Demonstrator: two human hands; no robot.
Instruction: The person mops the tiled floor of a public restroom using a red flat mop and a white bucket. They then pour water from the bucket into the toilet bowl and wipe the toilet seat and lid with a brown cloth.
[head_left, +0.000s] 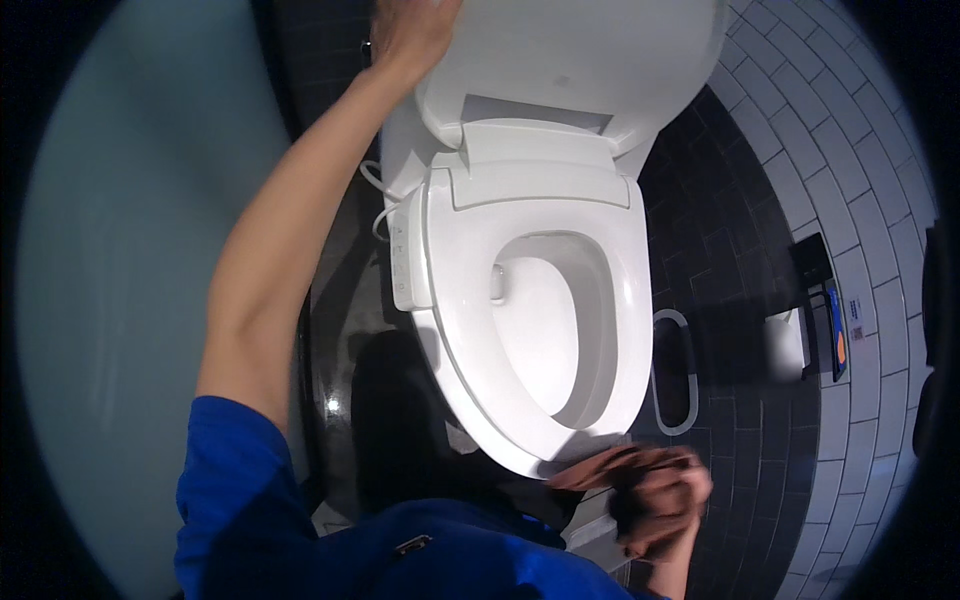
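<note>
A white toilet with a bidet seat (540, 442) stands before me, its seat down and its lid (570, 52) raised. My left hand (416, 30) is at the top edge of the view, beside the left edge of the raised lid; its fingertips are cut off, so what it touches or holds cannot be told. My right hand (694, 484) grips a bunched brown cloth (652, 502) near the front rim of the seat, at the lower right. The hand and cloth are blurred. A control panel (403, 262) is on the seat's left side.
A frosted glass panel (150, 225) runs along the left. Two white hoses (373, 176) curve beside the toilet. To the right are a white-rimmed bin (694, 405), a toilet paper roll (784, 345) in a wall holder and a tiled wall (862, 187).
</note>
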